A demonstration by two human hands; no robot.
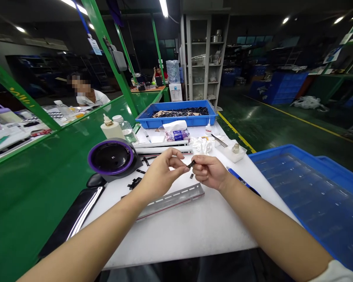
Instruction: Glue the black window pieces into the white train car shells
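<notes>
Between my two hands, above the white table, is a small black strip-like part [191,164]. My left hand [164,172] pinches its near end between thumb and fingers. At its other end, my right hand [208,170] grips with thumb and curled fingers. Below the hands lies a long grey metal channel [176,199] with a row of slots and a red line along its edge. One small dark piece [191,176] rests on the table just under the held part. To the left of my left hand is a pile of black parts [134,183].
A round purple-rimmed black device [111,156] stands at left, bottles [126,129] behind it. Farther back are a blue tray [176,122] of black parts and a tissue pack [176,132]. A blue pen-like tool [242,181] lies right, beside large blue bins [312,188]. A person [88,94] sits beyond the green partition.
</notes>
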